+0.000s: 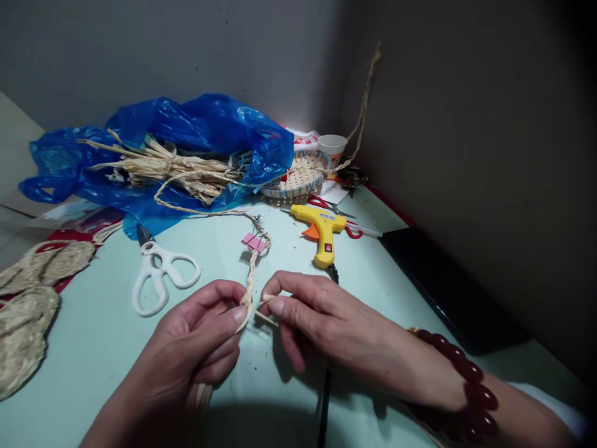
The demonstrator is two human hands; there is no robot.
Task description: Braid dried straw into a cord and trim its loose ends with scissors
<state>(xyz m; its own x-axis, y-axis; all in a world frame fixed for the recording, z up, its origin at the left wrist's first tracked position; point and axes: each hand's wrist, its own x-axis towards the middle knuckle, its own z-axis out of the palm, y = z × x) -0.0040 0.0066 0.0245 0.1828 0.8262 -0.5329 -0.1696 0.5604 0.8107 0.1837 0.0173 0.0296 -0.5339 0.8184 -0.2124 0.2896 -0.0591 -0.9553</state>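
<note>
A pale braid of dried plant fibre (252, 272) runs down the middle of the table to my hands. My left hand (200, 339) pinches the braid's lower end between thumb and fingers, with loose strands hanging below the palm. Just to its right, my right hand (308, 311) is closed on a thin fibre strand (267, 318) between thumb and forefinger. A pink binder clip (254, 242) grips the braid above my hands. Beyond the clip, the finished cord (205, 213) loops left, then back across to the right and up the wall.
White-handled scissors (156, 267) lie left of the braid. A yellow glue gun (324, 230) lies to the right, near a black flat object (443, 289). Behind are a blue plastic bag (200, 118), a fibre bundle (172, 167), a woven basket (303, 180) and a paper cup (332, 146). Woven slippers (25, 336) sit left.
</note>
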